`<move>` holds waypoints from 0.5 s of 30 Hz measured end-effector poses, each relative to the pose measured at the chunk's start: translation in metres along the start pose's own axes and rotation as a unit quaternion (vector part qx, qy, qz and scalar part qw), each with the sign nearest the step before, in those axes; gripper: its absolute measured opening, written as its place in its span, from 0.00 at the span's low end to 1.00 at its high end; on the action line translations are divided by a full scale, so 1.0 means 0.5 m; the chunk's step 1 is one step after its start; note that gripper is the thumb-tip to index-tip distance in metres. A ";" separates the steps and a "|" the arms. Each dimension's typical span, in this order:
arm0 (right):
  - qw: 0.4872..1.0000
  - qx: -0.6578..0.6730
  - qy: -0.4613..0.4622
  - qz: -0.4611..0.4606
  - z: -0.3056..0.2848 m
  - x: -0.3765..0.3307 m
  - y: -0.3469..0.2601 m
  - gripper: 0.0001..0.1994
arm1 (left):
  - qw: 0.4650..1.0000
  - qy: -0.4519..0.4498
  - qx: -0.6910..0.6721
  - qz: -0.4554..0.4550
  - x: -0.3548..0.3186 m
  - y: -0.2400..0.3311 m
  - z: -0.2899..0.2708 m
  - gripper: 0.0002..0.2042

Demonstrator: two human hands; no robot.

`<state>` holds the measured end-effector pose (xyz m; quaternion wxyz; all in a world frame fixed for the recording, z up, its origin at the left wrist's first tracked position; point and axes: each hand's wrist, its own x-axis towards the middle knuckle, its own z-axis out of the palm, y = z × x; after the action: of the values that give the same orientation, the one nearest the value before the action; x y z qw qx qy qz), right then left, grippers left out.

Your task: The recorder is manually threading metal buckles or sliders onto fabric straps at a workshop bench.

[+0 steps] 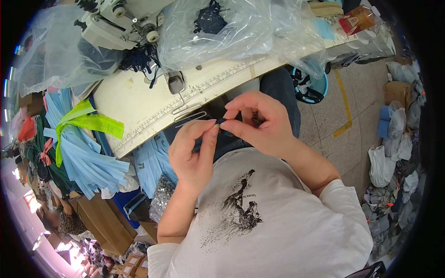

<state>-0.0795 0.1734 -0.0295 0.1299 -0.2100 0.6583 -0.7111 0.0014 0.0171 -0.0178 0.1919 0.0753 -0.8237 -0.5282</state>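
My left hand (191,150) and my right hand (263,121) meet in front of my white shirt, just off the table's near edge. Pinched between their fingertips is a small dark navy piece of fabric (221,121), mostly covered by the fingers. The left thumb and forefinger close on one end; the right thumb presses at the other, with its remaining fingers curled above. Beyond the left hand, bent metal wire guides (189,113) stick out over the table edge. A sewing machine (113,28) stands farther off, with a tangle of navy strips (141,59) beside it.
A clear plastic bag (259,32) with navy pieces (211,17) lies on the white table (134,99). Light blue fabric strips (88,153) and a lime strip (88,121) hang at the left. A blue basket (320,83) stands on the floor, and a bottle (358,21) lies far right.
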 end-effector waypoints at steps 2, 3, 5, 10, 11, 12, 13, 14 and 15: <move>0.998 -0.054 -0.008 -0.032 -0.004 -0.001 -0.006 0.13 | 1.000 0.003 0.000 -0.014 0.000 0.002 0.001 0.07; 0.992 -0.108 -0.015 -0.065 -0.005 -0.001 -0.009 0.13 | 1.000 0.006 -0.001 -0.029 0.000 0.002 0.001 0.07; 0.994 -0.085 -0.037 -0.058 -0.003 -0.003 -0.013 0.12 | 1.000 0.010 -0.008 -0.022 0.001 0.000 0.002 0.07; 0.999 -0.014 -0.038 0.036 0.002 0.001 -0.017 0.08 | 0.998 0.002 -0.045 -0.042 -0.004 0.000 -0.002 0.08; 0.998 -0.033 -0.051 0.005 0.001 0.007 -0.010 0.08 | 0.994 0.006 -0.083 -0.066 -0.006 0.001 -0.001 0.09; 0.996 -0.051 -0.064 -0.026 0.001 0.010 -0.005 0.07 | 0.989 0.009 -0.120 -0.091 -0.007 0.001 0.000 0.09; 0.996 -0.052 -0.063 -0.026 0.001 0.009 -0.003 0.07 | 0.988 0.009 -0.121 -0.091 -0.006 -0.003 -0.003 0.09; 0.997 -0.030 -0.073 -0.014 0.001 0.007 -0.002 0.07 | 0.990 -0.010 -0.105 -0.092 -0.005 -0.011 -0.008 0.10; 0.997 -0.007 -0.082 -0.002 0.000 0.005 -0.002 0.06 | 0.991 -0.029 -0.088 -0.093 -0.005 -0.015 -0.011 0.11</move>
<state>-0.0816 0.1721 -0.0281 0.1802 -0.2697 0.6501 -0.6872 0.0051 0.0100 -0.0231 0.1240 0.1185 -0.7685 -0.6164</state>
